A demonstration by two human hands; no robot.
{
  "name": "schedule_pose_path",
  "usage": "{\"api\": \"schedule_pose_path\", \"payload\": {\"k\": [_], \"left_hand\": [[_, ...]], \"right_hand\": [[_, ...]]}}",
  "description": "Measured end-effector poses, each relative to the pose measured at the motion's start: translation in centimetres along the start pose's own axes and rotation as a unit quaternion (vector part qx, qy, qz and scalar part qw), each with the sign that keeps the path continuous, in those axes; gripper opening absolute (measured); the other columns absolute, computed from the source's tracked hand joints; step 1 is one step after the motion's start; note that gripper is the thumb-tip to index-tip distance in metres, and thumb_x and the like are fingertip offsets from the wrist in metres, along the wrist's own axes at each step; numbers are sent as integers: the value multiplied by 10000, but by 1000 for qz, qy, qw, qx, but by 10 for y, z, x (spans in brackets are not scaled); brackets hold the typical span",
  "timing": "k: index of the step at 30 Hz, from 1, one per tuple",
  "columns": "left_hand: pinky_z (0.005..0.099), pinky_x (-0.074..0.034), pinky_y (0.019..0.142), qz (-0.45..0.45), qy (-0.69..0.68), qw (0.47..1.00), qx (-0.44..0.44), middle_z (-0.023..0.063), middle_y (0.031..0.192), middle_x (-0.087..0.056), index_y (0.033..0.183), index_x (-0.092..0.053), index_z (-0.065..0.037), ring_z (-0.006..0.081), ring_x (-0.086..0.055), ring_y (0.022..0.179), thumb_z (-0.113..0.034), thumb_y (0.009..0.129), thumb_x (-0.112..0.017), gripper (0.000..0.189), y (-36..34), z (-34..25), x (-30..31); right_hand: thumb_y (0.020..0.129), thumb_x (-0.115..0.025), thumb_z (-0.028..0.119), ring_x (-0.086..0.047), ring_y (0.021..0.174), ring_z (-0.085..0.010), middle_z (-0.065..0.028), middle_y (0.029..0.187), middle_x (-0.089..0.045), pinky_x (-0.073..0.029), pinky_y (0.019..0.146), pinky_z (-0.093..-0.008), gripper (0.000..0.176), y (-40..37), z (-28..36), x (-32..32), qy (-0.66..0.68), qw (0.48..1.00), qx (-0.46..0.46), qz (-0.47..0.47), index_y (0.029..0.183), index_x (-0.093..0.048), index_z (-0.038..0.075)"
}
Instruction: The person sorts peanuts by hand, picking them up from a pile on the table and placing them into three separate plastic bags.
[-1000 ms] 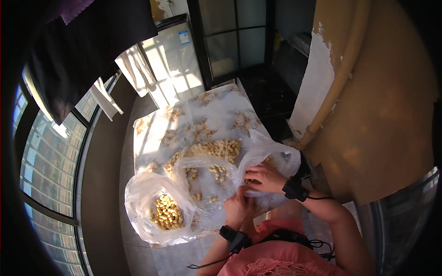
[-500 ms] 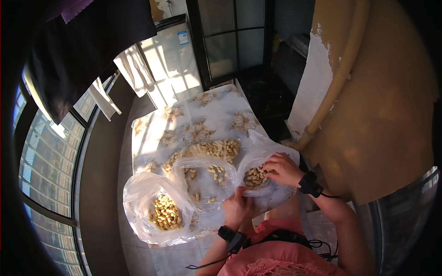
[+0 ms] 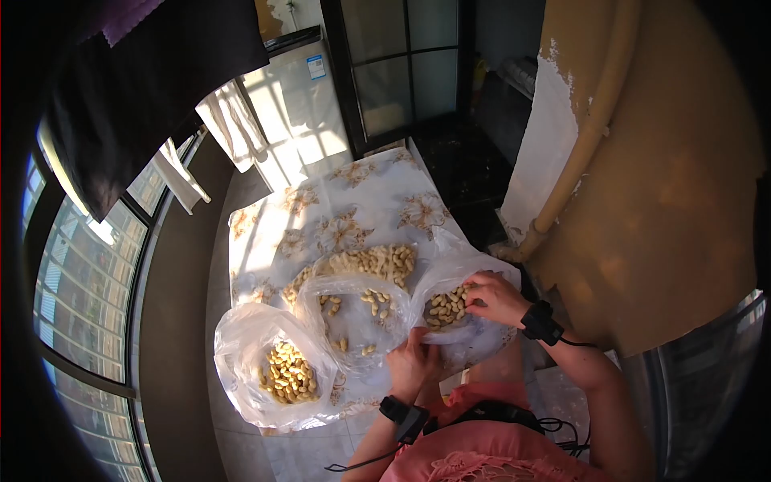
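We record three translucent plastic bags on the floral tablecloth (image 3: 345, 193), at lower left, centre and right of centre in the frame. The right bag (image 3: 438, 277) gapes open, with unshelled peanuts (image 3: 444, 308) gathered inside. Our left hand (image 3: 408, 365), just below the centre of the frame, is closed, its fingers gripping the near edge of this bag. Our right hand (image 3: 496, 300) comes in from the right, fingers bent, tips down at the right side of these peanuts; we cannot tell whether a nut is pinched between them.

The middle bag (image 3: 307, 304) adjoins the right bag; a few loose nuts (image 3: 376, 304) show in small clusters within its outline. The left bag (image 3: 238, 353), its mouth open, bears a sunlit pile of peanuts (image 3: 289, 373). A longer heap of peanuts (image 3: 373, 261) lies above the middle bag in the frame; we cannot tell how much plastic covers it.

We note a black device on each wrist, the left device (image 3: 404, 418) with a cable. Windows (image 3: 88, 277) run along the left of the frame; a pale appliance (image 3: 297, 112) with a blue-and-white label (image 3: 316, 67) stands at upper centre-left.
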State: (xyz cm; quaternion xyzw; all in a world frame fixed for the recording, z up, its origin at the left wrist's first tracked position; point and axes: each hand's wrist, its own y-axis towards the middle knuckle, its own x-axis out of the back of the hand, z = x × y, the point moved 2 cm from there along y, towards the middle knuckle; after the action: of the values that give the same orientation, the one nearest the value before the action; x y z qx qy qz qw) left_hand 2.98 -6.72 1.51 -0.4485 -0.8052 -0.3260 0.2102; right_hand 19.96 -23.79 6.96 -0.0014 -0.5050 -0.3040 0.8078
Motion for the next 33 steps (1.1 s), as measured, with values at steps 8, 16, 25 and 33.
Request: {"api": "schedule_pose_path", "payload": {"k": [8, 16, 25, 33], "left_hand": [[459, -536, 560, 2, 0, 1000, -2, 169, 715, -689, 1029, -626, -96, 372, -690, 632, -214, 835, -689, 235, -1, 1, 1], [443, -544, 586, 19, 3, 1000, 14, 165, 751, -701, 1027, -629, -82, 366, -700, 666, -219, 829, -708, 253, 0, -3, 5], [442, -546, 594, 26, 1, 1000, 15, 163, 758, -703, 1039, -630, -88, 361, -704, 678, -216, 833, -706, 255, -1, 3, 2], [479, -527, 545, 4, -15, 1000, -11, 152, 713, -686, 1052, -613, -134, 375, -679, 621, -244, 870, -677, 222, -2, 6, 0]], "right_hand": [[727, -806, 84, -655, 1000, -301, -97, 1111, -668, -537, 860, -406, 142, -1, 1, -1, 7, 1000, -11, 3, 794, -692, 29], [764, -777, 133, -628, 994, -298, -80, 1038, -661, -493, 881, -428, 171, 10, 11, -6, -29, 999, 22, -38, 906, -707, 70], [785, -767, 192, -567, 1076, -309, -70, 1041, -622, -419, 974, -448, 229, 12, 5, -24, -55, 998, 14, 31, 995, -716, 119], [798, -757, 188, -565, 1105, -310, -89, 1095, -628, -414, 995, -450, 236, 16, 10, -29, -51, 996, 51, -47, 1018, -716, 113]]}}
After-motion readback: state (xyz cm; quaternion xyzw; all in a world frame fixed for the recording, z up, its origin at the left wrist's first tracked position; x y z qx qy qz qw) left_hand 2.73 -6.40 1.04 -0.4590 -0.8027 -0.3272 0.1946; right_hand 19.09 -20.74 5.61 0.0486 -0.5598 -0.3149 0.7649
